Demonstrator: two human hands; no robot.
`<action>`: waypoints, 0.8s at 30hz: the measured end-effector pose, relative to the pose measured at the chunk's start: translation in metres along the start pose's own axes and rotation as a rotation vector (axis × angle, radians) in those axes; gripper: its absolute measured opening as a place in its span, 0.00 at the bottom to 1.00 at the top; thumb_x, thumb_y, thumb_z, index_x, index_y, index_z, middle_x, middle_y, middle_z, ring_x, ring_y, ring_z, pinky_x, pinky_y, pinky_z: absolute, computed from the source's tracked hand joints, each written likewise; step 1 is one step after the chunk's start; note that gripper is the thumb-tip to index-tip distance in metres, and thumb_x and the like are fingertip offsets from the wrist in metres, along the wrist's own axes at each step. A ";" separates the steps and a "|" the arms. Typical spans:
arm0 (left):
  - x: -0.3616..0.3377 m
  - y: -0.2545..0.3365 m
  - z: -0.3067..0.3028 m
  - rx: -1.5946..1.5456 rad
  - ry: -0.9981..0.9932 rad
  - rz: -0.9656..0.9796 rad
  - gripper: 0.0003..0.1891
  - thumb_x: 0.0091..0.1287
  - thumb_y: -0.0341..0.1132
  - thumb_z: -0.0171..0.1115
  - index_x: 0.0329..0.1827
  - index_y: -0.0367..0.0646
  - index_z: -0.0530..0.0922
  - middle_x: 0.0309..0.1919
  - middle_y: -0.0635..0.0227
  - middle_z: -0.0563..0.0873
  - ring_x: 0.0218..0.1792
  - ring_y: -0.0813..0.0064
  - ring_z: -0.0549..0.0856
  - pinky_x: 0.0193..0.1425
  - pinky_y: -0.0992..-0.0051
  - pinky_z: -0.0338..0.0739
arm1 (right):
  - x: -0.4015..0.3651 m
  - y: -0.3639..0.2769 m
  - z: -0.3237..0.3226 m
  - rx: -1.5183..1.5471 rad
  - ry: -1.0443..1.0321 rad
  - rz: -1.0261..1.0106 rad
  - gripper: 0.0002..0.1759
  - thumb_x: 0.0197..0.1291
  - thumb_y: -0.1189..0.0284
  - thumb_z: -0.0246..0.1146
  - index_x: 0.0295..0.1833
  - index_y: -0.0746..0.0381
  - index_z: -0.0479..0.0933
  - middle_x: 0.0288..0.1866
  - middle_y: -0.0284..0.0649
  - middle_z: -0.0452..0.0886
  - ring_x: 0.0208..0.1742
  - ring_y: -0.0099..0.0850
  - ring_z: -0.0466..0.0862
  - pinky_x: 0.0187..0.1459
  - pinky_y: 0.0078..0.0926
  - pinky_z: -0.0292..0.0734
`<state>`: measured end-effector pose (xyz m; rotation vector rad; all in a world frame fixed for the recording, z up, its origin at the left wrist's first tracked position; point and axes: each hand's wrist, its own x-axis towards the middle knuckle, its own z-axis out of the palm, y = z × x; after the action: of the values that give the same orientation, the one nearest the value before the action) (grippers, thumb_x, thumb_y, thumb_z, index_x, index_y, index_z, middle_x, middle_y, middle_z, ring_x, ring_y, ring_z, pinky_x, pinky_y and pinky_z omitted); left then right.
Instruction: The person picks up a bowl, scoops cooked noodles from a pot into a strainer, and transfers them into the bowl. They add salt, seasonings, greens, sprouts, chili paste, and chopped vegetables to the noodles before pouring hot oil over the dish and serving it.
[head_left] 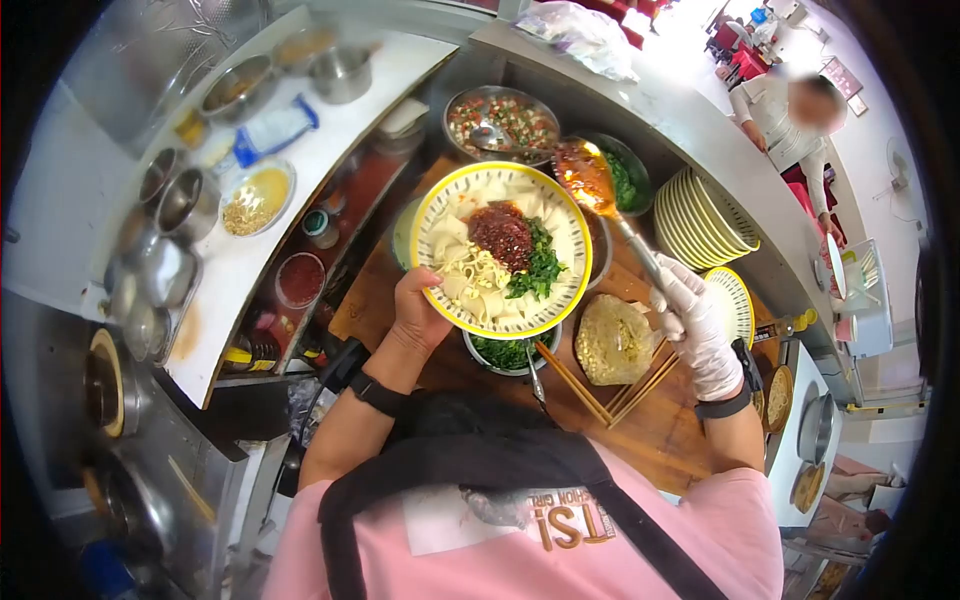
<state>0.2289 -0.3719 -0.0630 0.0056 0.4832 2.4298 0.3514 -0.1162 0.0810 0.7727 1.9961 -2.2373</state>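
My left hand (420, 312) grips the lower left rim of a bowl (428, 215) with a yellow-edged white rim. Wide pale noodles (485, 195) fill it, topped by dark red chili sauce (501, 237), chopped greens (538, 262) and small pale yellow pieces (475, 272). My right hand (695, 320), in a clear glove, is closed around the handle of a metal spoon (622, 222). The spoon's head carries red, oily sauce and hangs just beyond the bowl's upper right rim. Below the bowl, a dish of chopped greens (500, 352) is partly covered.
A bowl of diced vegetables (515, 115) and a bowl of greens (622, 180) stand behind. Stacked bowls (700, 215) are at right. Chopsticks (640, 388) lie by a bag of yellowish food (612, 340) on the wooden board (670, 440). Beyond the counter stands another person (790, 125).
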 end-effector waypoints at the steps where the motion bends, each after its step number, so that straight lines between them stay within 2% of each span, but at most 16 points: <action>1: -0.004 0.003 -0.006 0.006 0.005 -0.003 0.34 0.43 0.32 0.50 0.59 0.31 0.60 0.54 0.50 0.71 0.55 0.56 0.72 0.62 0.63 0.64 | 0.007 0.003 -0.007 0.008 -0.028 0.005 0.18 0.61 0.67 0.53 0.55 0.63 0.68 0.20 0.26 0.69 0.11 0.12 0.58 0.12 0.07 0.49; 5: -0.024 0.013 -0.028 -0.006 0.070 0.066 0.33 0.44 0.34 0.50 0.58 0.32 0.61 0.53 0.49 0.72 0.52 0.55 0.74 0.59 0.60 0.67 | 0.044 0.042 -0.029 -0.246 -0.024 0.077 0.14 0.61 0.68 0.52 0.50 0.63 0.70 0.20 0.26 0.69 0.13 0.12 0.61 0.14 0.09 0.52; 7: -0.037 0.020 -0.029 -0.032 0.107 0.084 0.33 0.46 0.36 0.49 0.59 0.34 0.61 0.53 0.50 0.72 0.52 0.55 0.74 0.60 0.60 0.67 | 0.066 0.069 -0.039 -0.563 -0.029 0.049 0.13 0.60 0.68 0.52 0.45 0.64 0.72 0.19 0.29 0.69 0.17 0.17 0.66 0.20 0.15 0.61; 9: -0.048 0.025 -0.032 0.016 0.087 0.109 0.35 0.47 0.39 0.49 0.61 0.35 0.59 0.54 0.51 0.71 0.54 0.56 0.73 0.59 0.60 0.67 | 0.093 0.090 -0.054 -0.845 -0.187 0.001 0.13 0.58 0.68 0.54 0.44 0.65 0.73 0.23 0.37 0.73 0.22 0.26 0.73 0.26 0.24 0.70; 10: -0.054 0.025 -0.031 0.044 0.129 0.140 0.36 0.46 0.39 0.50 0.61 0.36 0.59 0.55 0.52 0.70 0.54 0.56 0.72 0.59 0.59 0.67 | 0.103 0.087 -0.054 -0.838 -0.182 -0.008 0.13 0.58 0.68 0.54 0.44 0.65 0.73 0.23 0.37 0.73 0.22 0.26 0.73 0.26 0.24 0.70; 12: -0.064 0.028 -0.029 0.058 0.204 0.175 0.37 0.43 0.39 0.51 0.62 0.36 0.58 0.56 0.52 0.69 0.55 0.55 0.72 0.60 0.59 0.67 | 0.129 0.075 -0.051 -1.701 -0.074 -0.592 0.14 0.55 0.68 0.56 0.44 0.65 0.72 0.35 0.47 0.76 0.33 0.38 0.77 0.35 0.34 0.74; 13: -0.068 0.028 -0.026 0.045 0.239 0.176 0.38 0.42 0.39 0.52 0.62 0.36 0.58 0.56 0.52 0.69 0.55 0.54 0.71 0.60 0.59 0.67 | 0.144 0.057 -0.032 -1.493 0.046 -0.655 0.15 0.53 0.67 0.57 0.44 0.64 0.72 0.46 0.48 0.74 0.43 0.44 0.76 0.41 0.37 0.74; 15: -0.070 0.029 -0.023 0.023 0.248 0.172 0.40 0.40 0.38 0.53 0.62 0.37 0.57 0.56 0.52 0.69 0.55 0.53 0.71 0.60 0.58 0.66 | 0.192 0.040 -0.004 -1.433 0.235 -0.958 0.15 0.54 0.66 0.57 0.44 0.63 0.72 0.47 0.44 0.74 0.48 0.43 0.73 0.50 0.35 0.70; 16: -0.071 0.028 -0.022 0.030 0.289 0.190 0.40 0.39 0.38 0.52 0.62 0.36 0.57 0.56 0.52 0.69 0.55 0.53 0.71 0.60 0.59 0.66 | 0.217 0.031 0.008 -1.509 0.253 -0.875 0.17 0.54 0.65 0.57 0.46 0.63 0.71 0.49 0.44 0.73 0.49 0.42 0.73 0.50 0.36 0.70; 17: -0.071 0.027 -0.021 0.036 0.328 0.211 0.41 0.39 0.39 0.52 0.62 0.36 0.57 0.56 0.52 0.69 0.55 0.53 0.71 0.61 0.59 0.65 | 0.244 0.030 0.018 -1.600 0.282 -0.698 0.19 0.53 0.64 0.58 0.47 0.63 0.70 0.51 0.45 0.71 0.51 0.42 0.72 0.51 0.37 0.70; 18: -0.071 0.028 -0.014 0.109 0.354 0.233 0.41 0.38 0.40 0.51 0.63 0.36 0.57 0.56 0.52 0.69 0.56 0.53 0.70 0.62 0.59 0.64 | 0.275 0.033 0.023 -1.647 0.237 -0.533 0.20 0.53 0.64 0.58 0.49 0.63 0.68 0.47 0.46 0.74 0.48 0.43 0.75 0.46 0.37 0.72; 19: -0.072 0.030 -0.009 0.111 0.350 0.242 0.41 0.38 0.40 0.51 0.63 0.36 0.57 0.56 0.52 0.69 0.56 0.53 0.70 0.62 0.59 0.64 | 0.299 0.036 0.026 -1.654 0.163 -0.398 0.18 0.52 0.63 0.58 0.46 0.64 0.71 0.37 0.47 0.78 0.41 0.43 0.79 0.38 0.36 0.75; 20: -0.073 0.032 -0.005 0.144 0.384 0.253 0.41 0.38 0.40 0.51 0.63 0.36 0.57 0.56 0.52 0.68 0.56 0.52 0.70 0.62 0.60 0.63 | 0.325 0.043 0.027 -1.653 0.161 -0.411 0.18 0.52 0.63 0.58 0.46 0.64 0.71 0.37 0.47 0.78 0.41 0.43 0.79 0.38 0.36 0.75; 22: -0.076 0.035 0.001 0.186 0.477 0.266 0.41 0.38 0.42 0.49 0.63 0.36 0.56 0.57 0.51 0.68 0.57 0.53 0.69 0.62 0.59 0.63 | 0.361 0.049 0.029 -2.272 -0.258 -0.670 0.13 0.51 0.63 0.60 0.26 0.62 0.75 0.21 0.42 0.78 0.24 0.33 0.80 0.22 0.29 0.73; 23: -0.076 0.037 -0.004 0.187 0.475 0.270 0.41 0.38 0.42 0.49 0.63 0.36 0.56 0.57 0.51 0.68 0.57 0.53 0.69 0.62 0.59 0.63 | 0.370 0.042 0.027 -2.271 -0.254 -0.674 0.13 0.51 0.63 0.60 0.26 0.62 0.75 0.21 0.42 0.78 0.24 0.33 0.80 0.22 0.29 0.73; 24: -0.078 0.038 -0.009 0.187 0.460 0.272 0.42 0.38 0.42 0.49 0.63 0.36 0.56 0.57 0.52 0.68 0.57 0.53 0.69 0.63 0.59 0.62 | 0.366 0.025 0.028 -1.480 -0.277 -0.203 0.12 0.51 0.65 0.61 0.25 0.62 0.75 0.20 0.39 0.77 0.20 0.30 0.77 0.19 0.27 0.70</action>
<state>0.2657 -0.4496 -0.0495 -0.4414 0.9678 2.6411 0.0311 -0.0416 -0.0833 0.0436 2.7193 -0.3489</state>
